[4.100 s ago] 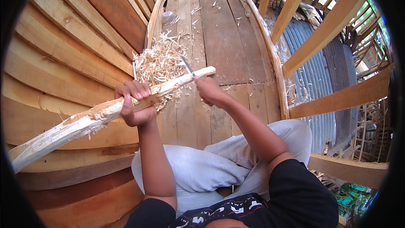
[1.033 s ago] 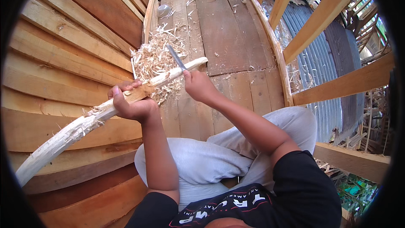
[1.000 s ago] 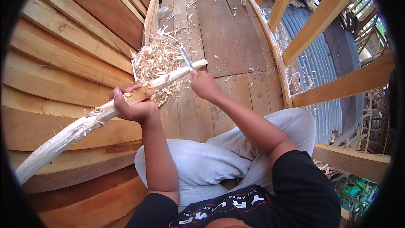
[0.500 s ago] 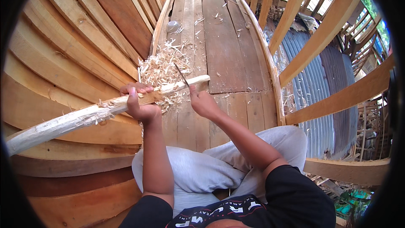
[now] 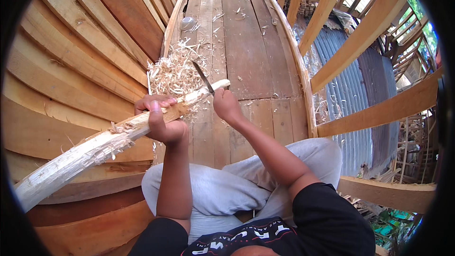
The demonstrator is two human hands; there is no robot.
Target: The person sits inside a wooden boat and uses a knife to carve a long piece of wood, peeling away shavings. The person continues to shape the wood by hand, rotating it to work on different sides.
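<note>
A long, pale stripped wooden pole (image 5: 90, 156) slants from the lower left up to the middle, its surface rough with loose fibres. Around it, not far from its thinner far end, my left hand (image 5: 163, 116) is closed, thumb on top. My right hand (image 5: 227, 106) grips a knife (image 5: 203, 77) whose dark, narrow blade crosses the pole close to that tip and points up to the left. The knife's handle is hidden in my fist. Beyond my left hand, a heap of curled wood shavings (image 5: 175, 68) lies on the plank floor.
Upright wooden boards (image 5: 71, 66) form a wall on the left. To the right, a railing of slats (image 5: 360, 109) stands above a corrugated metal roof (image 5: 350, 66). A small greyish cup (image 5: 188, 23) sits past the shavings on the plank floor (image 5: 256, 57). My crossed legs (image 5: 213, 185) are close below.
The pole's near end has swung down, and its tip has shifted slightly left. Both hands remain on the pole and knife; more of the blade's flat side now shows.
</note>
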